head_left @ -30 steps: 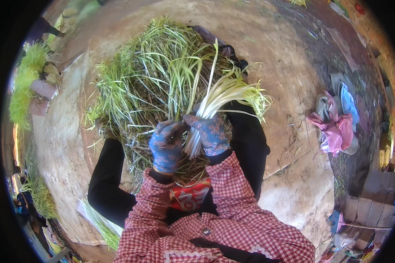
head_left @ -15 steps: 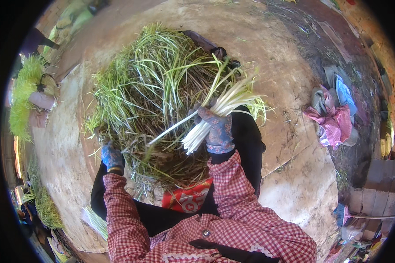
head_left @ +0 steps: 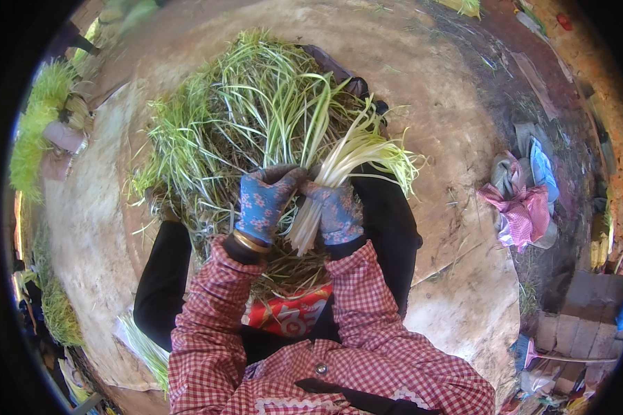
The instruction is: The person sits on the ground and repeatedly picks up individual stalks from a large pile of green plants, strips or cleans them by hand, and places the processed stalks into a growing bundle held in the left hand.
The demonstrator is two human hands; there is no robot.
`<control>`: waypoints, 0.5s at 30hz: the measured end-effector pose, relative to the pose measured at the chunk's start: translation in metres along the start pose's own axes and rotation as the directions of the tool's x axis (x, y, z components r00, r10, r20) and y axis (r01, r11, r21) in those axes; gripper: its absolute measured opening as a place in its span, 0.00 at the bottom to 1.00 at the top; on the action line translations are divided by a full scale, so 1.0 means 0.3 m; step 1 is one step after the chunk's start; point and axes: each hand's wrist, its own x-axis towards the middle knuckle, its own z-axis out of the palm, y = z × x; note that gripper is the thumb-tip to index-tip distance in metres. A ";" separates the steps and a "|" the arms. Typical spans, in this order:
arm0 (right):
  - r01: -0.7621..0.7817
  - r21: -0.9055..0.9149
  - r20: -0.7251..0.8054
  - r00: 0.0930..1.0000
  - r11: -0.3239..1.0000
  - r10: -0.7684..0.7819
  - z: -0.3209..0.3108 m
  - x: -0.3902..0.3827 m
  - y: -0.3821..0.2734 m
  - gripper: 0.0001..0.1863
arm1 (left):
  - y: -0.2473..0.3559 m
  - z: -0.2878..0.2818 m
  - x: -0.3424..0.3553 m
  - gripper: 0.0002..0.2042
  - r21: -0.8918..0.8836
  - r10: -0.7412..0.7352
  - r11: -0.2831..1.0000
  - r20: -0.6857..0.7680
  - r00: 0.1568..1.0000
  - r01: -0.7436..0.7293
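Note:
Both hands wear blue floral gloves. My right hand [head_left: 332, 207] is closed round a bundle of pale shoots [head_left: 353, 155], white stems hanging below and yellow-green leaves fanning up to the right. My left hand [head_left: 263, 200] is beside it, fingers pinched at its upper left; what they hold is hidden among green stalks. Both are over a large heap of tangled green shoots and dry straw [head_left: 228, 117] between my black-trousered legs. A red printed sack [head_left: 284, 315] lies below the heap, near my lap.
A bundle of clothes [head_left: 522, 200], a broom [head_left: 526, 353] and cardboard [head_left: 588, 311] lie right on the worn ground sheet [head_left: 450, 90]. Piles of green shoots [head_left: 38, 131] line the left, with a white-stemmed bundle [head_left: 145, 349] at lower left. Another person's dark limb [head_left: 76, 38] shows at upper left.
My left hand went out to the heap's lower left half a second ago and is now back beside my right hand. My right hand keeps hold of the pale bundle.

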 end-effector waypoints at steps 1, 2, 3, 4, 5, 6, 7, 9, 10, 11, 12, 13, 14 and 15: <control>0.026 0.010 0.026 0.999 1.000 -0.026 -0.001 -0.004 -0.003 0.11 | -0.011 0.006 -0.004 0.10 -0.041 0.070 0.997 -0.020 0.997 -0.070; 0.021 -0.004 0.008 1.000 1.000 -0.021 0.002 -0.004 -0.003 0.11 | -0.023 0.015 -0.007 0.09 -0.059 0.098 0.993 -0.071 0.993 -0.102; 0.034 -0.013 -0.007 0.999 0.999 -0.034 0.000 -0.008 -0.006 0.11 | -0.032 0.026 -0.009 0.09 -0.087 0.127 0.987 -0.091 0.988 -0.135; 0.024 0.158 0.012 1.000 0.987 -0.027 0.002 -0.007 -0.007 0.09 | -0.040 0.037 -0.012 0.08 -0.112 0.109 0.986 -0.114 0.987 -0.121; 0.018 0.130 -0.042 0.999 0.991 -0.013 -0.001 -0.009 -0.010 0.09 | -0.048 0.052 -0.014 0.08 -0.128 0.149 0.977 -0.157 0.976 -0.170; 0.000 0.105 -0.056 0.998 0.995 0.006 -0.001 -0.007 -0.011 0.09 | -0.056 0.068 -0.018 0.08 -0.157 0.195 0.962 -0.182 0.964 -0.224; -0.020 0.086 -0.092 0.995 0.996 0.028 -0.005 -0.008 -0.013 0.09 | -0.066 0.081 -0.020 0.08 -0.183 0.171 0.961 -0.208 0.963 -0.210; 0.009 0.148 -0.098 0.995 0.989 0.006 -0.012 -0.002 -0.013 0.10 | -0.097 0.087 -0.025 0.08 -0.211 0.221 0.934 -0.294 0.930 -0.288; 0.048 0.224 -0.127 0.992 0.973 -0.019 -0.012 0.003 -0.010 0.10 | -0.120 0.069 -0.024 0.08 -0.263 0.197 0.917 -0.358 0.913 -0.301; 0.063 0.302 -0.145 0.989 0.951 -0.019 -0.014 0.010 -0.007 0.11 | -0.151 0.039 -0.017 0.07 -0.326 0.227 0.874 -0.382 0.896 -0.361; 0.066 0.468 -0.140 0.990 0.881 0.001 -0.016 0.018 -0.001 0.12 | -0.189 -0.010 -0.009 0.09 -0.434 0.163 0.830 -0.411 0.897 -0.350; 0.066 0.494 -0.103 0.995 0.867 -0.018 -0.026 0.031 -0.002 0.15 | -0.240 -0.072 -0.011 0.09 -0.574 0.127 0.732 -0.416 0.901 -0.368; 0.109 0.525 -0.153 0.988 0.844 -0.032 -0.035 0.034 0.004 0.16 | -0.287 -0.175 -0.008 0.07 -0.618 0.021 0.717 -0.443 0.896 -0.322; 0.146 0.558 -0.183 0.982 0.817 -0.050 -0.047 0.041 0.006 0.18 | -0.334 -0.298 -0.003 0.07 -0.660 0.046 0.674 -0.412 0.910 -0.333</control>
